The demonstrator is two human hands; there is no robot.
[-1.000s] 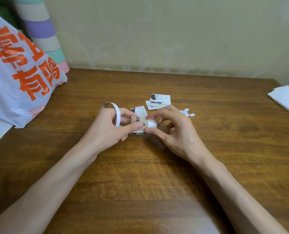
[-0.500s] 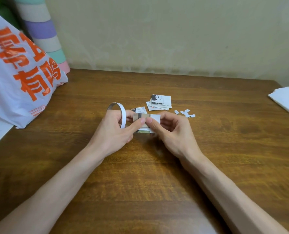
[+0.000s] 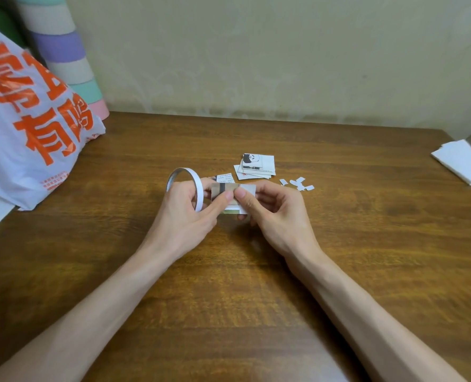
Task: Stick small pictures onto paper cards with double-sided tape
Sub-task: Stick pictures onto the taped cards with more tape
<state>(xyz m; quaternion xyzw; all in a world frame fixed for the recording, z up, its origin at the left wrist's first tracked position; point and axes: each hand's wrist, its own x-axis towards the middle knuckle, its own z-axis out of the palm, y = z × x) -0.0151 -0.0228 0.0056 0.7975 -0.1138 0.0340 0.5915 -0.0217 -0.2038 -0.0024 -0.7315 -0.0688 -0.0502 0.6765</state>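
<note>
Both hands meet just beyond the middle of the wooden table (image 3: 228, 299), and the double-sided tape roll (image 3: 198, 195), a thin white ring standing on edge, serves as the marker here. Toward the viewer from the roll lies a broad stretch of bare wood crossed only by the two forearms; beyond the roll the table runs a fair way to its far edge, which meets a pale, mottled wall (image 3: 256, 51). The left hand (image 3: 184, 216) has fingers passed through the roll and its thumb pressed down on a brownish strip of tape (image 3: 223, 188) drawn to the right of the roll. That strip lies across a paper card (image 3: 247, 190), just right of the roll, which the right hand (image 3: 272, 213) pinches between thumb and curled fingers, above the wood. Whether the strip is cut free of the roll is hidden by the left thumb. Just beyond the roll a small printed picture (image 3: 224, 177) lies half hidden behind the hands; farther right sits a stack of cards (image 3: 259, 168), then white paper scraps (image 3: 300, 184). Far right of the roll a folded white paper (image 3: 462, 161) is cut off by the frame. Far left a white plastic bag (image 3: 30, 128) with orange lettering crowds the corner, a pastel striped cylinder (image 3: 66, 59) behind it
</note>
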